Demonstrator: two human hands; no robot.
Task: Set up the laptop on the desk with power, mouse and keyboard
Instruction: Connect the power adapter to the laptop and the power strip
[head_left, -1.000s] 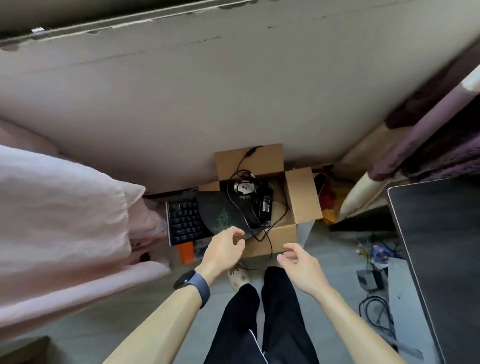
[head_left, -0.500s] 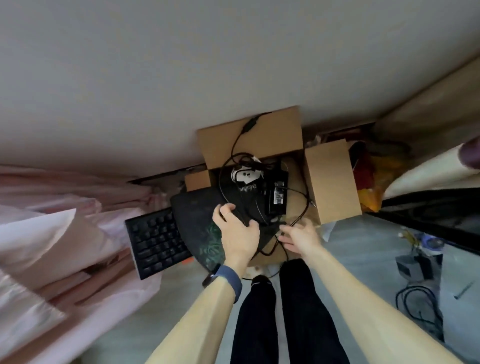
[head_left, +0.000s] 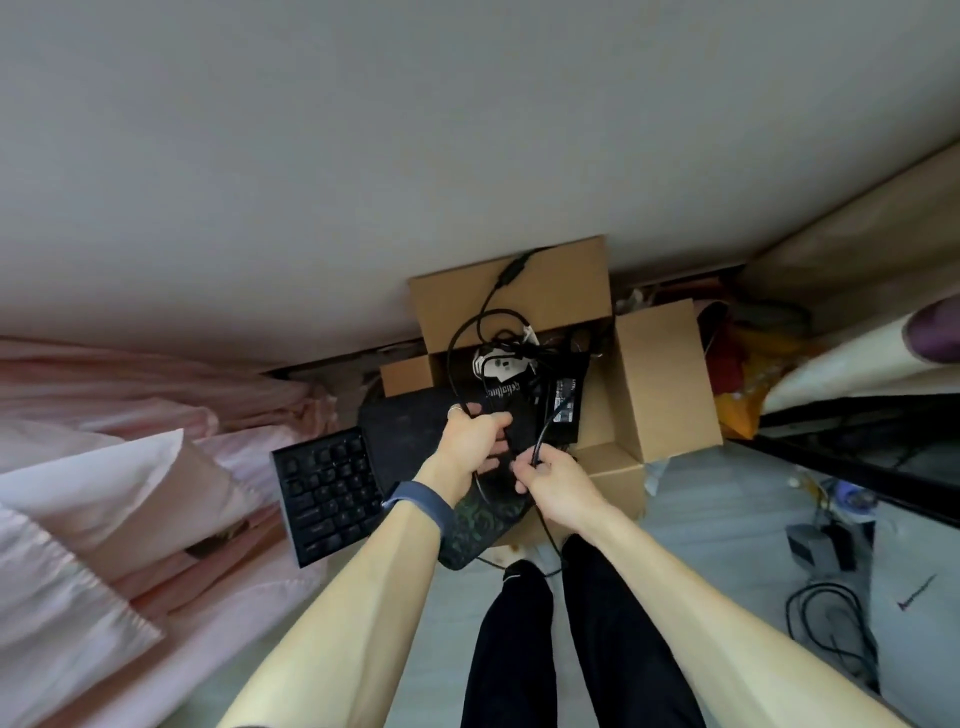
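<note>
- Your open brown cardboard box sits on the floor against the wall with its flaps spread. It holds most of the gear this task needs.
- Toward the back of the box lies the white-and-black computer mouse. Just right of it, the black rectangular power brick rests along the box's right wall.
- A dark mouse pad with a green pattern spills over the box's front-left corner. The black keyboard lies just left of the box, touching the pad's edge.
- Your left hand is over the front-left part of the box, fingers curled round the looped black cable. That cable rises to a plug resting on the back flap. Something dark under your fingers may be gripped too; I cannot tell.
- Your right hand is at the box's front edge, pinching the thicker black power lead between thumb and fingertips. The lead runs up toward the power brick and trails to the floor in front of the box.
- Holding one cable in each hand looks like a way of parting the tangle, so the brick can come out without dragging the mouse along.
- I can make out no laptop. The dark desk stands well right of the box, so the task looks barely begun.
</note>
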